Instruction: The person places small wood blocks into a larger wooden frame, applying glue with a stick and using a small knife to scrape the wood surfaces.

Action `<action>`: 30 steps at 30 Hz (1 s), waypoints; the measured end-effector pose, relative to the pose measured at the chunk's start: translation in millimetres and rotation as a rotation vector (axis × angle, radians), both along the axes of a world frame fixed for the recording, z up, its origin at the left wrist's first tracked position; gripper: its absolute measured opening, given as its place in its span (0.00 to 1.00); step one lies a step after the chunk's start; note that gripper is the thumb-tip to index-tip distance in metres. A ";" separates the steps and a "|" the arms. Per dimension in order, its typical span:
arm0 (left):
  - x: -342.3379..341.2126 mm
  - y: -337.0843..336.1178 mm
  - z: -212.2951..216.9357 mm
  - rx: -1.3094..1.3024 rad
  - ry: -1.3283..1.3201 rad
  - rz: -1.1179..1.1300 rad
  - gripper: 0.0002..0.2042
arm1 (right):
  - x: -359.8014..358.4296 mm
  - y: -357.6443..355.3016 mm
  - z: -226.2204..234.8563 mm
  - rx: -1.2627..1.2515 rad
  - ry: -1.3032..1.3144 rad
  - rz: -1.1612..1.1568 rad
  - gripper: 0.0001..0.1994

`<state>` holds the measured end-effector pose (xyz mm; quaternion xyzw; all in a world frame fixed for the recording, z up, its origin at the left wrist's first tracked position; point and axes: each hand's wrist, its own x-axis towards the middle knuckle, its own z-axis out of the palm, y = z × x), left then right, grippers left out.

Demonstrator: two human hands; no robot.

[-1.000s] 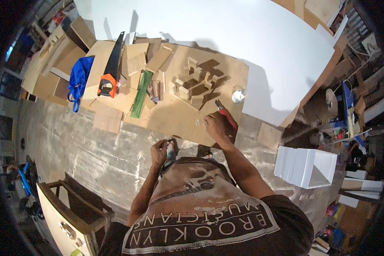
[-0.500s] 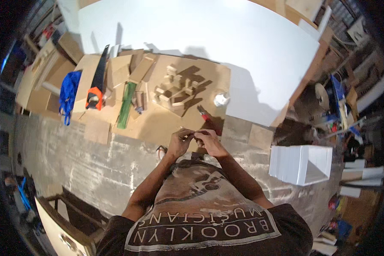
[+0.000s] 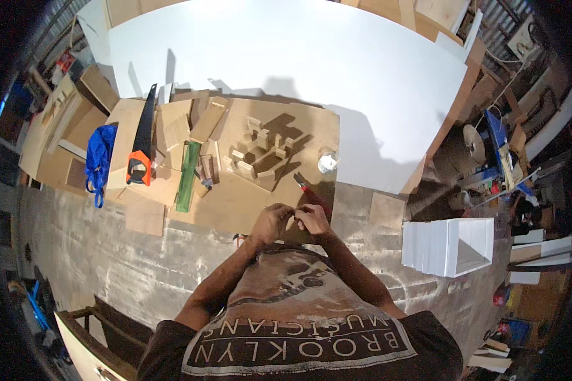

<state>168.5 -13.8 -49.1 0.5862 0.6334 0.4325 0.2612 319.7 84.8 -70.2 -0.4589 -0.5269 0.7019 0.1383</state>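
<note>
My left hand (image 3: 273, 222) and my right hand (image 3: 313, 220) meet over the near edge of the work table, fingertips pinched close together. Whatever they hold between them is too small to make out. Just beyond my right hand lies a red-handled tool with a dark metal head (image 3: 302, 182), its kind unclear. Farther on, several small wooden blocks (image 3: 259, 146) stand in a cluster on a brown board (image 3: 235, 203). A small white object (image 3: 327, 162) sits at the board's right side.
A handsaw with an orange handle (image 3: 140, 167) lies left on the table, beside a green strip (image 3: 187, 178) and wood offcuts (image 3: 208, 119). A blue cloth bag (image 3: 99, 162) hangs at the left edge. Behind is a large white panel (image 3: 286, 51); a white box (image 3: 448, 246) stands right.
The table and its things sit lower in the picture as the view has tilted. My hands stay together, fingertips still meeting, with the right hand's fingers more curled.
</note>
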 end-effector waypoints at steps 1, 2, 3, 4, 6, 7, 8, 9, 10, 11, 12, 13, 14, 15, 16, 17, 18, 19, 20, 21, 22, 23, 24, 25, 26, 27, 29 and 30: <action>-3.4 -2.0 3.2 -0.009 0.020 -0.005 0.07 | -3.9 -1.4 1.7 0.008 -0.017 0.009 0.10; -5.9 -1.6 2.4 -0.005 0.021 -0.001 0.07 | -6.7 -0.3 -8.2 -0.041 0.061 -0.015 0.10; -7.8 -0.3 1.2 0.034 0.032 -0.005 0.06 | -6.7 1.7 -17.5 -0.036 0.061 -0.013 0.10; -12.2 -2.2 -3.1 0.069 0.047 -0.002 0.06 | -11.7 1.0 -18.7 -0.034 0.047 0.017 0.10; -20.5 -5.2 -13.4 0.052 0.030 0.009 0.06 | -19.9 -1.0 -20.9 -0.031 0.035 0.051 0.10; -21.6 -6.2 -14.6 0.034 0.005 0.008 0.05 | -20.5 -3.2 -20.1 0.024 0.011 0.084 0.10; -23.0 -8.3 -15.7 0.032 0.003 0.011 0.05 | -21.7 -4.6 -18.7 0.079 -0.013 0.117 0.10; -24.7 -11.1 -16.6 0.015 -0.008 0.030 0.05 | -23.3 -4.7 -18.7 0.078 -0.014 0.119 0.10; -24.0 -13.6 -15.9 -0.004 -0.022 0.048 0.06 | -22.2 -4.1 -17.9 0.134 -0.026 0.184 0.10; -22.9 -16.7 -15.1 -0.007 -0.024 0.049 0.06 | -20.9 -3.6 -17.1 0.190 -0.038 0.249 0.10; -21.7 -20.4 -14.3 -0.031 -0.065 0.112 0.06 | -17.3 -2.9 -15.8 0.187 -0.039 0.251 0.10; -24.0 -26.3 -12.5 -0.058 -0.099 0.184 0.06 | -19.1 -2.8 -0.6 0.235 -0.009 0.242 0.10; -22.6 -26.1 -10.8 -0.057 -0.101 0.182 0.06 | -14.6 3.8 9.8 0.290 0.012 0.219 0.10; -22.0 -26.6 -9.1 -0.100 -0.168 0.251 0.07 | -9.8 18.0 -2.8 0.477 0.019 0.156 0.10; -16.8 -25.0 -7.9 -0.144 -0.243 0.307 0.07 | 1.1 36.9 -19.5 0.665 0.014 0.083 0.10; -17.3 -28.3 -7.4 -0.148 -0.249 0.302 0.07 | 7.2 58.3 -22.9 0.808 -0.092 0.040 0.08; -20.9 -32.3 -6.6 -0.161 -0.233 0.342 0.07 | 11.7 79.7 -24.9 0.943 -0.211 -0.011 0.08; -22.9 -35.7 -5.0 -0.174 -0.220 0.379 0.08 | 18.3 105.2 -26.5 0.995 -0.210 -0.091 0.08; -22.4 -35.7 -1.1 -0.198 -0.183 0.390 0.08 | 28.7 129.3 -30.6 1.048 -0.212 -0.174 0.08; -26.5 -41.1 -8.5 -0.199 -0.187 0.387 0.08 | 33.0 147.5 -30.9 1.095 -0.284 -0.179 0.09; -31.3 -46.9 -20.9 -0.206 -0.232 0.418 0.09 | 34.3 161.3 -30.9 1.142 -0.350 -0.182 0.09; -30.3 -46.3 -21.1 -0.214 -0.280 0.443 0.11 | 37.1 170.5 -31.7 1.143 -0.355 -0.182 0.09; -28.0 -48.4 -20.9 -0.234 -0.302 0.455 0.11 | 40.0 178.1 -32.5 1.156 -0.420 -0.132 0.10; -28.4 -51.3 -25.0 -0.233 -0.302 0.465 0.11 | 36.2 182.2 -33.5 1.169 -0.473 -0.075 0.11; -28.9 -53.9 -29.2 -0.196 -0.371 0.494 0.11 | 32.4 184.8 -34.7 1.171 -0.466 -0.066 0.11; -28.9 -56.6 -33.3 -0.157 -0.440 0.522 0.11 | 28.7 187.0 -35.7 1.177 -0.511 -0.030 0.12; -19.6 -49.6 -8.2 -0.187 -0.418 0.514 0.10 | 35.9 190.8 -44.3 1.176 -0.572 0.009 0.13; -16.0 -45.4 1.9 -0.213 -0.391 0.502 0.10 | 42.3 193.9 -46.7 1.175 -0.580 -0.002 0.11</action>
